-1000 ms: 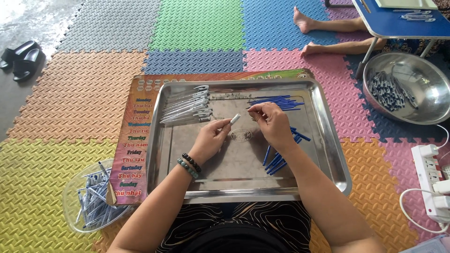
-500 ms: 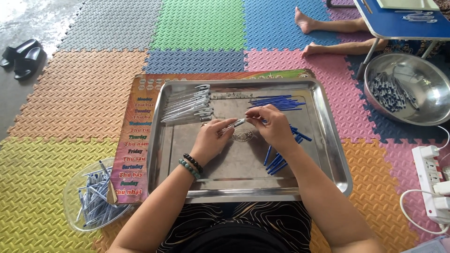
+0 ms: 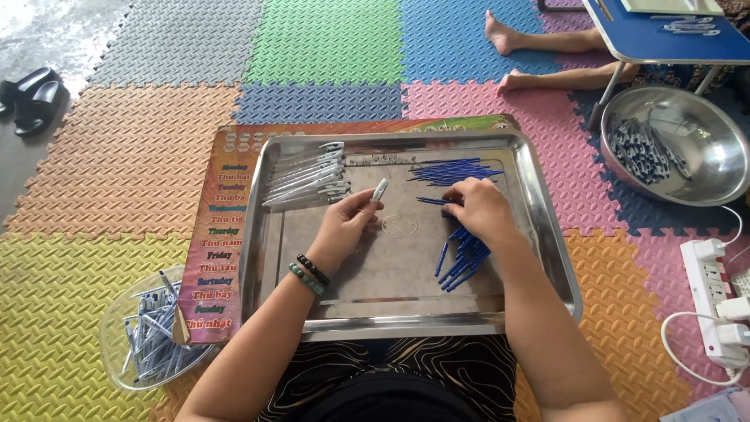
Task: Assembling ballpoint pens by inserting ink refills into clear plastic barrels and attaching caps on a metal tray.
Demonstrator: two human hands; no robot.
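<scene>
Head view: a white pen barrel (image 3: 380, 190) is pinched in the left hand (image 3: 349, 227) over the tray (image 3: 547, 234). At three o'clock, blue refills (image 3: 462, 262) are covered by the right hand (image 3: 478, 211), fingers curled on one. Finished pens (image 3: 306, 184) are stacked at ten o'clock.

The floor mats (image 3: 141, 156) form a puzzle-edged patchwork of grey, green, blue, orange, pink and yellow, and the board (image 3: 226, 227) beneath the shiny silver tray (image 3: 547, 234) is brown-orange with lettering in many colours. Dark blue refills (image 3: 461, 262) lie in the tray beside silvery-white pen barrels (image 3: 305, 184) (the left hand (image 3: 348, 227) holds one, pale with a grey tip). The left wrist wears black and green bead bracelets (image 3: 307, 273), and the lap cloth (image 3: 391, 367) is black with thin golden wavy lines.
</scene>
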